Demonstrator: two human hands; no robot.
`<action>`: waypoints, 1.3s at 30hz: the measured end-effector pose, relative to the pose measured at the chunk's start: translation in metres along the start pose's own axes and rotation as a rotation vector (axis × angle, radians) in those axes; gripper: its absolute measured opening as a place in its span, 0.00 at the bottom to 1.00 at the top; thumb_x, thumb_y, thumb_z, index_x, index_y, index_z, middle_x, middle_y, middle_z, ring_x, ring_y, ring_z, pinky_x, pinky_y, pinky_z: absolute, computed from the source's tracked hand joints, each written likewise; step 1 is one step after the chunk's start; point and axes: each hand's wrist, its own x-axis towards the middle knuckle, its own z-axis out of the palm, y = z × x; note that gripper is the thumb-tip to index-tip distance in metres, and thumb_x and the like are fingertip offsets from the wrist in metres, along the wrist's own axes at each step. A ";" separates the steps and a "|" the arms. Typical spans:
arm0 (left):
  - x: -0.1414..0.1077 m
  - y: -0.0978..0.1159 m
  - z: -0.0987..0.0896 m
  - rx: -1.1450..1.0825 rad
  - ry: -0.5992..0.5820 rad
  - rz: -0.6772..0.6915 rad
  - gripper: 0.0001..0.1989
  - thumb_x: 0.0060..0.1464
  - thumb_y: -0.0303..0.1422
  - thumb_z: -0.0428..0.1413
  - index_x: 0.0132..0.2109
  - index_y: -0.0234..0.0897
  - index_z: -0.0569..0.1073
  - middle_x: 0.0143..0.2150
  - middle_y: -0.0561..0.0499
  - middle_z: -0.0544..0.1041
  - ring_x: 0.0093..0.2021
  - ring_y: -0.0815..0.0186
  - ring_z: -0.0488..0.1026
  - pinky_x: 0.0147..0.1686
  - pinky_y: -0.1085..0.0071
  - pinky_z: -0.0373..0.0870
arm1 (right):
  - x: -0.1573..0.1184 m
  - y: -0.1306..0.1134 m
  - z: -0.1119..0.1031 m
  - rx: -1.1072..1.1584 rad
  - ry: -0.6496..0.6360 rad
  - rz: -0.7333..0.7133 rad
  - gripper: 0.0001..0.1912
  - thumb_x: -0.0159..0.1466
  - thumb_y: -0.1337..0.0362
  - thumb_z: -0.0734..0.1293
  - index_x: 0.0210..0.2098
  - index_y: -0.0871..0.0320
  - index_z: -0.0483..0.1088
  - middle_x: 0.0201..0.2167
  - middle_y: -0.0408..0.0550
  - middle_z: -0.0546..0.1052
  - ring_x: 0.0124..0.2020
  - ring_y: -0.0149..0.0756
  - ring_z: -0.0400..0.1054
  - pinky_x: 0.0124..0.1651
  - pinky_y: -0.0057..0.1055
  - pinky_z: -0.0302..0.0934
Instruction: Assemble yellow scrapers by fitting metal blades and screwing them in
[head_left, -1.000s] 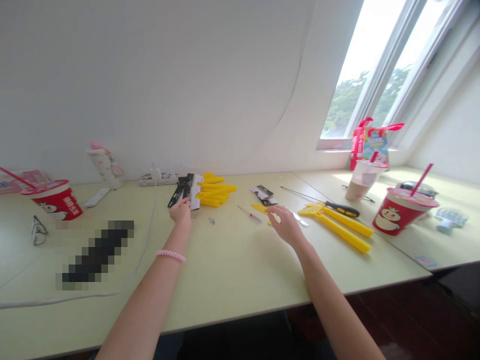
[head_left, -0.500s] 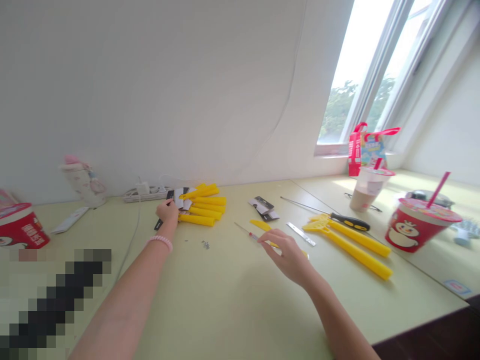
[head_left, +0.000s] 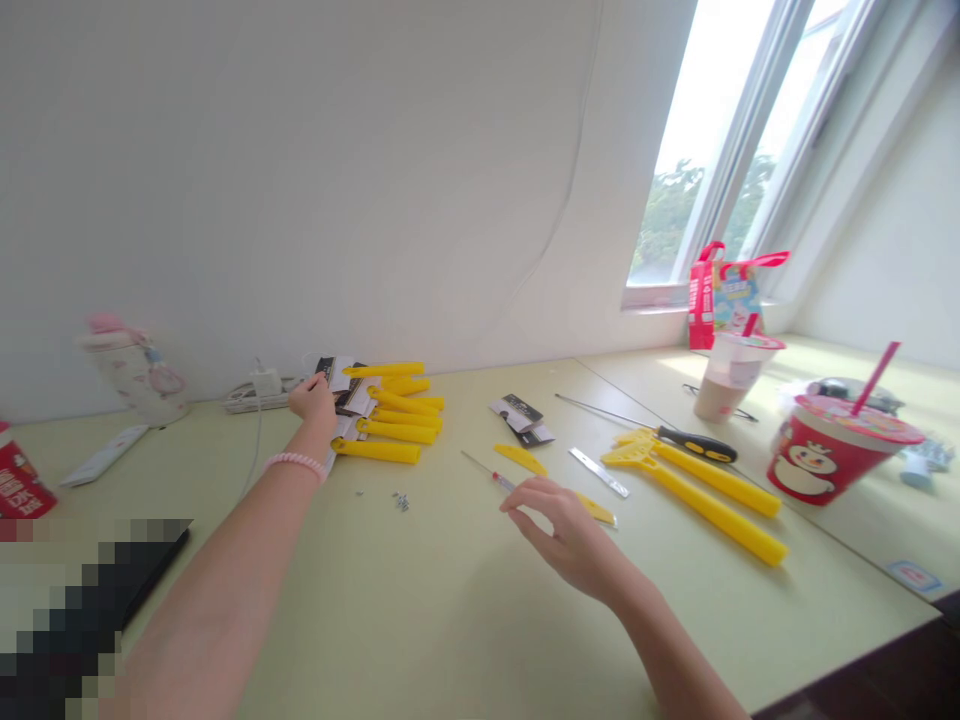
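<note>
My left hand (head_left: 313, 398) is at the left end of a pile of yellow-handled scrapers (head_left: 397, 433), whose heads sit in black and white card sleeves. Its fingers are closed at the sleeve edge of the uppermost scraper (head_left: 382, 370); the fingertips are partly hidden. My right hand (head_left: 555, 525) hovers low over the table, fingers loosely apart and empty. Just beyond it lie a small thin screwdriver (head_left: 501, 480), a yellow curved strip (head_left: 520, 459) and a metal blade (head_left: 598, 472). Several small screws (head_left: 402, 501) lie between my hands.
Two unsleeved yellow scrapers (head_left: 720, 510) and a black-and-yellow screwdriver (head_left: 697, 443) lie right. Folded cards (head_left: 523, 418) lie mid-table. Drink cups (head_left: 832, 450) and a red bag (head_left: 724, 300) stand far right. A power strip (head_left: 240, 398) and a bottle (head_left: 135, 370) are along the wall.
My left hand has moved up toward the far end of the scraper pile, and the handles now lie more spread out. My right hand stays nearly in place. The view has turned slightly right.
</note>
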 end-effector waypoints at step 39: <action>-0.156 0.032 -0.021 0.271 -0.540 0.479 0.15 0.51 0.26 0.51 0.46 0.35 0.73 0.59 0.43 0.65 0.62 0.57 0.55 0.62 0.59 0.45 | -0.048 0.121 -0.096 -0.615 0.404 0.613 0.18 0.58 0.57 0.58 0.43 0.60 0.70 0.43 0.58 0.74 0.41 0.49 0.69 0.39 0.41 0.62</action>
